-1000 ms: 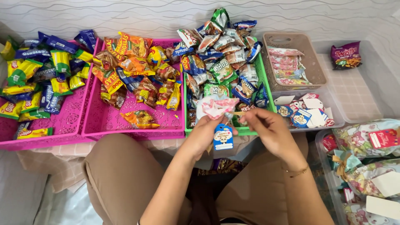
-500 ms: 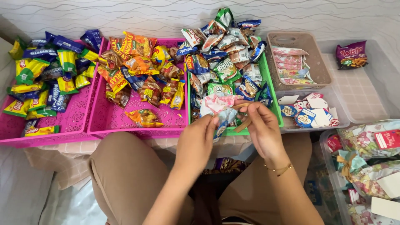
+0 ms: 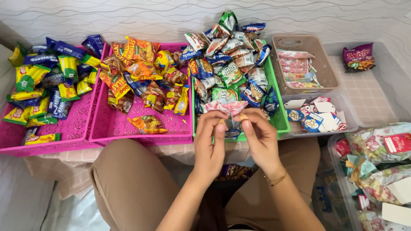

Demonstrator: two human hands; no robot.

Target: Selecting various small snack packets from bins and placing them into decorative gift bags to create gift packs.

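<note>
Pink patterned bag [image 3: 231, 107] sits in the middle of the frame, pinched at its top by both the left hand [image 3: 210, 143] and right hand [image 3: 259, 139], over the green tray [image 3: 280, 119].

Two pink trays sit side by side at the left: the outer pink tray [image 3: 64, 137] holds blue, green and yellow snack packets [image 3: 47, 81], and the inner pink tray [image 3: 141, 136] holds orange and yellow snack packets [image 3: 141, 77]. A green tray [image 3: 280, 122] next to them is heaped with mixed wrappers [image 3: 231, 51]. To its right, a beige basket [image 3: 329, 77] holds pink-printed bags [image 3: 295, 68], with paper tags [image 3: 319, 115] in front. A purple snack packet [image 3: 358, 57] lies alone on a clear lid [image 3: 368, 98]. Wrapped, patterned gift bags [image 3: 376, 158] fill a clear bin at the far right
</note>
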